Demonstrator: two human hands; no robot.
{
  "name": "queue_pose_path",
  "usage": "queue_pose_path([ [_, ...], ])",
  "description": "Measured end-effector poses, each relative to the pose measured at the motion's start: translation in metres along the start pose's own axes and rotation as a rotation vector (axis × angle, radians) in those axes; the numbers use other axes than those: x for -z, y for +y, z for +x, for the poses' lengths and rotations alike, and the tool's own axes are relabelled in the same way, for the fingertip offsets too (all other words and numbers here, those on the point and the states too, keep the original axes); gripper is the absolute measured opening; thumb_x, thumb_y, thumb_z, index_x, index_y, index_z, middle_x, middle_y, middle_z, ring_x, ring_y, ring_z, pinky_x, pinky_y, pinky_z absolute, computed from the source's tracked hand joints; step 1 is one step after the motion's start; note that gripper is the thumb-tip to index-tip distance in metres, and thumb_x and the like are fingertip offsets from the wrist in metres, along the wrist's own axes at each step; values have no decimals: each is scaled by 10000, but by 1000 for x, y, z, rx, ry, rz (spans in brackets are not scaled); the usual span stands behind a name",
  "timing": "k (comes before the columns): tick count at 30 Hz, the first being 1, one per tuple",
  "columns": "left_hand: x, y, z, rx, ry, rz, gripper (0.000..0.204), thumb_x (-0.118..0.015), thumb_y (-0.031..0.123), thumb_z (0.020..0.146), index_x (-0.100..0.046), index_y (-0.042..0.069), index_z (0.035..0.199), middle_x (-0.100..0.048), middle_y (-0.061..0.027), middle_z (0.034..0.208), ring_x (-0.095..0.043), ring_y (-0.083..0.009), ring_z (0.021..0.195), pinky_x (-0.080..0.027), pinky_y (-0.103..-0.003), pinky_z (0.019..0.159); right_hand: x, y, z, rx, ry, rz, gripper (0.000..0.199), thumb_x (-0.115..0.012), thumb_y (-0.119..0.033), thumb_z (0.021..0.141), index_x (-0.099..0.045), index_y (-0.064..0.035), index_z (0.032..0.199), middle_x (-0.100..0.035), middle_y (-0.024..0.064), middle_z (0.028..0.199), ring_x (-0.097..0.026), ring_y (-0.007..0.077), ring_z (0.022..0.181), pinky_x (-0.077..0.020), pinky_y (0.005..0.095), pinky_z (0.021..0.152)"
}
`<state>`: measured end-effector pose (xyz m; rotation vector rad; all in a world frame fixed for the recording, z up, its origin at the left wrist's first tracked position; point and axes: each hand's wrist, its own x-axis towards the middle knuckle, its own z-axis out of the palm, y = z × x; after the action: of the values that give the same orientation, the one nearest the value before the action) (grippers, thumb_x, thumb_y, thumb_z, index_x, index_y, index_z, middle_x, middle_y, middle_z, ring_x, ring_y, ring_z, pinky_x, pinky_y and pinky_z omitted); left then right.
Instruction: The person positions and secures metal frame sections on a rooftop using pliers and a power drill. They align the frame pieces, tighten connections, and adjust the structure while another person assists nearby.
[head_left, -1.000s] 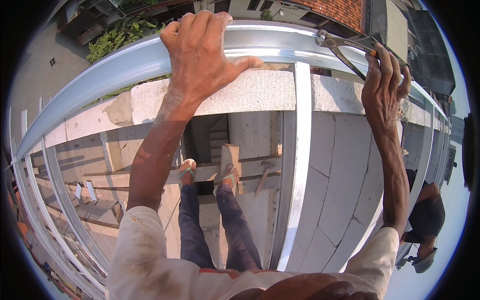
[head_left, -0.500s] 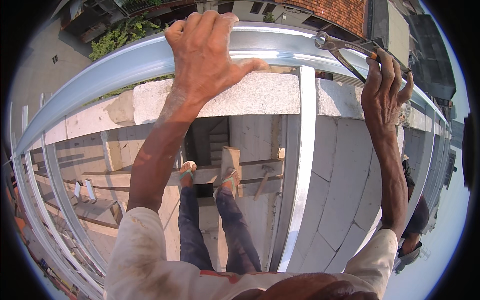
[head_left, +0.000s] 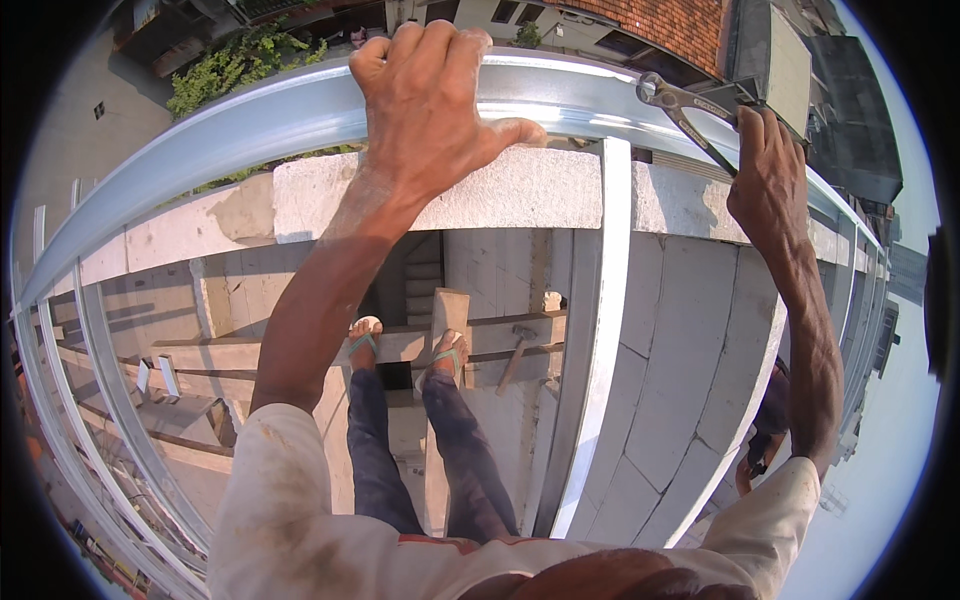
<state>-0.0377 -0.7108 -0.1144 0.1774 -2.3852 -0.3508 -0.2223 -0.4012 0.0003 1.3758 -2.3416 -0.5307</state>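
Note:
My left hand (head_left: 425,100) grips a shiny galvanized metal channel (head_left: 560,95), its fingers bent over the far edge and its thumb stretched along the near side. The channel runs crosswise above a pale block wall top (head_left: 520,190). My right hand (head_left: 768,165) is closed round the handles of a pair of pincers (head_left: 690,100). One handle reaches the palm from below, the other lies under the fingers. The head of the pincers is at the channel's upper edge; whether the jaws bite on anything is too small to tell.
An upright metal stud (head_left: 605,330) meets the wall top between my arms. Below, my feet stand on wooden planks (head_left: 400,345) with a hammer (head_left: 515,360) nearby. More metal framing (head_left: 120,380) rises at left. Another person (head_left: 765,425) is partly visible beyond my right arm.
My right hand's fingers, loose and spread before, are now curled tighter round the pincers' handles. The view has shifted slightly. My left hand keeps its hold on the channel.

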Motion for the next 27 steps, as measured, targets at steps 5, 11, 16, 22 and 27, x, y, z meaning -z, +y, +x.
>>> queue_pose_path([
  [5,-4,10,6,-24,33,-66,885,-936,651,588,-714,56,1203,-650,-57,1083,-543,-234,1099,-278,-461,963,46,63,44,158,-406,72,551,-600,206,775,-522,-6,1277,-660,174,1036,-681,358,1041,-589,477,846],
  [11,5,-9,1,63,10,-37,905,-949,627,561,-701,71,1230,-654,-42,1120,-562,-229,1094,-289,-457,948,36,90,142,617,-348,-126,945,-666,292,669,-403,-65,1504,-651,205,1238,-602,380,1250,-571,537,947],
  [16,-4,8,4,36,36,-105,914,-958,622,539,-699,83,1230,-658,-35,1117,-566,-223,1085,-294,-453,937,83,42,50,248,-288,-15,719,-663,198,802,-490,-131,1417,-594,69,1312,-572,267,1314,-492,529,1008],
  [22,4,2,4,19,12,-22,921,-917,687,566,-703,79,1224,-656,-48,1110,-558,-229,1097,-301,-459,926,78,-22,-16,-57,-131,-197,247,-672,-14,929,-567,-97,1137,-653,53,1152,-625,259,1080,-542,479,826],
  [27,8,5,8,18,-59,43,945,-896,724,579,-700,57,1221,-655,-84,1079,-562,-258,1095,-324,-475,926,119,-65,-42,-878,-540,958,84,-603,24,892,-636,-50,876,-664,78,855,-654,199,772,-518,419,712],
])
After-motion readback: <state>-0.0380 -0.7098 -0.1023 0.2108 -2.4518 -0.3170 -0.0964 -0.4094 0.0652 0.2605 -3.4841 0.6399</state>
